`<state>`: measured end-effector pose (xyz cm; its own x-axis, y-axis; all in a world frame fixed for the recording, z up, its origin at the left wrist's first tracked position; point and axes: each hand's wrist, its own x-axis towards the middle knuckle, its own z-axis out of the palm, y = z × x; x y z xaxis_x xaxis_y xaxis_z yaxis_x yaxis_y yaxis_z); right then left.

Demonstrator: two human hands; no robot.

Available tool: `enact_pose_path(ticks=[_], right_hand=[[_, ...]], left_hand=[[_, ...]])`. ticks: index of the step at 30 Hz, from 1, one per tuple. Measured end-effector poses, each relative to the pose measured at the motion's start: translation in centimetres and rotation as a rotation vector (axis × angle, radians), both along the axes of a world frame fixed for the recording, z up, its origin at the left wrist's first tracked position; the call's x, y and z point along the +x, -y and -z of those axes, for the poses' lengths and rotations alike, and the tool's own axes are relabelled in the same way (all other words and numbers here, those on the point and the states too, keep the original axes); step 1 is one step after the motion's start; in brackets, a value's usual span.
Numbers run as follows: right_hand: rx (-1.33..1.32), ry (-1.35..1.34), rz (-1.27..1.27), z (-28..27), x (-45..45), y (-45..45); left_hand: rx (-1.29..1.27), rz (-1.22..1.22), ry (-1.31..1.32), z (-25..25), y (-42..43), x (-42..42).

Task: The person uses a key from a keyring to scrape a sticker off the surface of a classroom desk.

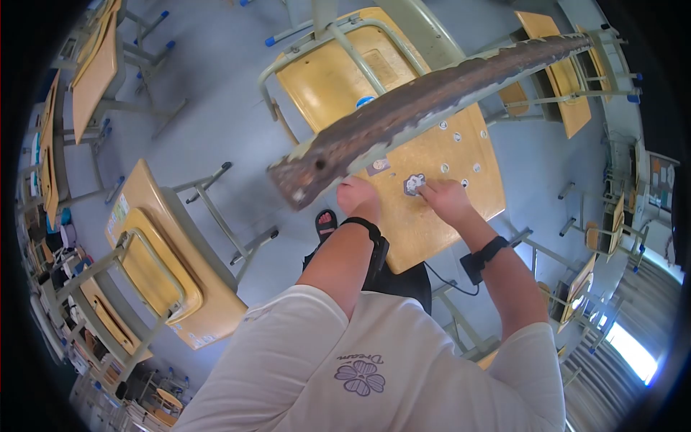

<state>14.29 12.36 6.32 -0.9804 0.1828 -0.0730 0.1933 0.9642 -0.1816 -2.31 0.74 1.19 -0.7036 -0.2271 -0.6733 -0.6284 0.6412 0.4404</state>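
My right hand point(445, 199) is closed at a small patterned sticker point(414, 184) on the yellow desk point(417, 230), its fingertips pinched on the sticker's right edge. My left hand point(358, 196) is curled at the desk's left edge, beside the long brown bar; whether it grips anything is hidden. A small square picture point(378, 166) lies between the hands, farther up the desk. Several small round stickers point(445, 168) are scattered over the desk's right side. The long brown, worn metal bar point(403, 119) crosses the view diagonally above the desk.
An upturned chair point(324, 79) rests at the desk's far end. Another desk with a chair point(158, 266) stands at the left. More desks point(568, 86) stand on the right. A black cable point(461, 289) hangs below the near right edge. A sandaled foot point(326, 222) shows on the floor.
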Motion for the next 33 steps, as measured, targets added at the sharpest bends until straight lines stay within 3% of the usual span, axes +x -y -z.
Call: enact_pose_path(ticks=[5, 11, 13, 17, 19, 22, 24, 26, 28, 30, 32, 33], right_hand=[[0.092, 0.070, -0.255, 0.1, -1.5, -1.1], [-0.001, -0.015, -0.224, -0.5, -4.3, -1.7], [-0.031, -0.154, -0.027, -1.2, -5.8, -1.7], [-0.204, -0.245, 0.120, -1.8, -3.9, -2.0], [-0.497, -0.199, 0.646, -1.8, -1.0, -1.2], [-0.767, -0.266, 0.902, -0.3, 3.7, -0.4], [-1.028, -0.322, 1.106, -2.2, 5.3, 0.1], [-1.105, -0.362, 1.101, -3.5, 6.7, 0.3], [-1.210, -0.389, 1.081, -5.1, 7.9, 0.2], [-1.229, -0.408, 1.033, -7.1, 8.7, -0.3], [-1.264, -0.430, 0.983, -8.6, 9.3, -0.7], [-1.291, -0.408, 0.960, -9.1, 9.5, -0.9]], left_hand=[[0.037, 0.036, -0.060, 0.7, 0.3, -0.1], [-0.008, 0.020, -0.031, 0.1, 0.3, -0.4], [0.008, -0.013, -0.050, 0.0, 0.4, -0.4], [-0.008, -0.010, -0.040, -0.7, 0.1, -0.2], [0.035, -0.031, -0.056, -0.4, 0.3, -0.1], [0.096, -0.048, -0.103, 0.1, 0.7, 0.3], [0.132, -0.059, -0.148, 0.9, 0.8, 0.4], [0.162, -0.112, -0.169, 4.0, 1.3, 0.3], [0.058, 0.115, -0.180, 7.0, 3.2, 0.0], [-0.011, 0.446, -0.380, 7.9, 7.1, 0.0], [0.551, -0.044, -0.081, 10.4, 10.4, -1.0], [0.547, -0.026, -0.108, 7.6, 11.1, -1.0]])
